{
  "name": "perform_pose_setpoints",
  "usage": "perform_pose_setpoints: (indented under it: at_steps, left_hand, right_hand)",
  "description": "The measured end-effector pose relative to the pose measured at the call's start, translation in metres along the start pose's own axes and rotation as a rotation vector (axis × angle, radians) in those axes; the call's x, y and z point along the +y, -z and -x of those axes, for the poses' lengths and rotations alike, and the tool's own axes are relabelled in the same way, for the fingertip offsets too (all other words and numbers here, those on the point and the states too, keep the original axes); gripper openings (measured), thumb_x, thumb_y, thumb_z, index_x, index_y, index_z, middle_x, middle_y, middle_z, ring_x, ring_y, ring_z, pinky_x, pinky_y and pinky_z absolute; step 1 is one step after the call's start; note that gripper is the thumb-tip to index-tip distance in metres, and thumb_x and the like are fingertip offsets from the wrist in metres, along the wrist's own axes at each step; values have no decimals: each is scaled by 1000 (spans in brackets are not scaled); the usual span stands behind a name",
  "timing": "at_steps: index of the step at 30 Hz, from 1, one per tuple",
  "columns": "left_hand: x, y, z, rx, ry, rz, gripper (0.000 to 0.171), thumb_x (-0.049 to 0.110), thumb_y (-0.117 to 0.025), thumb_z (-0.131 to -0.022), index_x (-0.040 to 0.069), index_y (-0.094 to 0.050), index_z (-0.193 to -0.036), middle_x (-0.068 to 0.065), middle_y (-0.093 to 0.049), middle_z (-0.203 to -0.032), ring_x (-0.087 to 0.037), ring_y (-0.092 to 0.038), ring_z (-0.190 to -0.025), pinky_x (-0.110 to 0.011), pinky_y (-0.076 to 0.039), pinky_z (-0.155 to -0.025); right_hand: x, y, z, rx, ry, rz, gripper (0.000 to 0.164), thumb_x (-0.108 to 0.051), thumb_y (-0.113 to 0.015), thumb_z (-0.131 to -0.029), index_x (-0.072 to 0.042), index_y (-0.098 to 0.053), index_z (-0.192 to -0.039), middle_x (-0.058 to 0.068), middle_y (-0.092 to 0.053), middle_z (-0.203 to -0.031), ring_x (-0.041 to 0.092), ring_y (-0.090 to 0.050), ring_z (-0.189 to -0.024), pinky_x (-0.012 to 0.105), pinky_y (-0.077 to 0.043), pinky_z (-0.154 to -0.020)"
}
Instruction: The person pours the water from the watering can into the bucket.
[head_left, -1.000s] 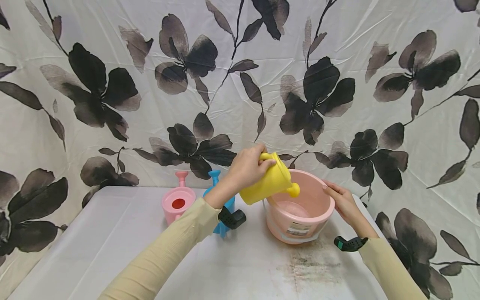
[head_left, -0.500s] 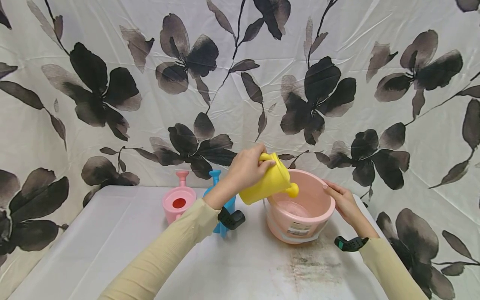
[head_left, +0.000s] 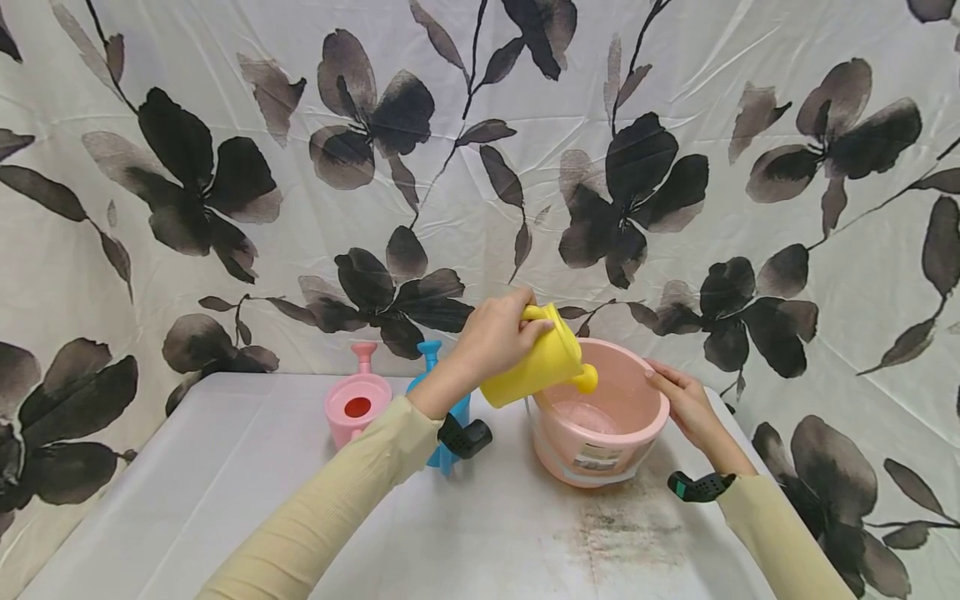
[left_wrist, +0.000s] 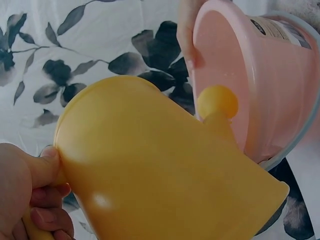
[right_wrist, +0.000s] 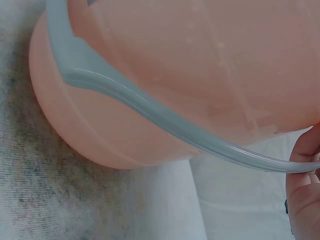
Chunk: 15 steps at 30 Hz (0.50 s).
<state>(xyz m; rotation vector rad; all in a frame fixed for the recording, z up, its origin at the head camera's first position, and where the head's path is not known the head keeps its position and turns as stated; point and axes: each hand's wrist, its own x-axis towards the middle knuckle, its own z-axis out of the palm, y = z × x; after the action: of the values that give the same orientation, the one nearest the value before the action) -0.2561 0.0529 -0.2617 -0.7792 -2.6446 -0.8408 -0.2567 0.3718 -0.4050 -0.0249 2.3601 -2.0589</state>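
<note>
My left hand (head_left: 495, 333) grips the handle of a yellow watering can (head_left: 532, 362), raised and tilted. Its round spout head (left_wrist: 218, 101) points over the opening of a pink bucket (head_left: 551, 446). On the bucket's far right side, my right hand (head_left: 692, 408) holds the rim, with fingertips reaching over its edge. A little water seems to lie on the bucket's floor (head_left: 588, 417). In the right wrist view, the grey bail handle (right_wrist: 150, 110) hangs down against the bucket's wall, and part of my right hand (right_wrist: 305, 195) shows at the edge.
Left of the bucket stand a pink watering can (head_left: 337, 404) and a blue watering can (head_left: 461, 410), the blue one partly hidden by my left forearm. A dark smudge (head_left: 630, 533) marks the white table (head_left: 225, 500) before the bucket. Floral cloth (head_left: 480, 208) hangs behind.
</note>
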Motion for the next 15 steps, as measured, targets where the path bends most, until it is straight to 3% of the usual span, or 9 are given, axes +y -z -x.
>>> perform_pose_setpoints:
  at_steps: [15]
  left_hand:
    - [6,1,1,-8,-25,-25,23,28,-65,-92,7,-56,-96,-3,-54,-73,-17,-52,-66,-24,-37,-58]
  right_hand:
    - [1,0,1,3,7,6,64,-28,-50,-100,9,-25,-147,-26,-55,-105,-13,-57,-97,10,-48,-83]
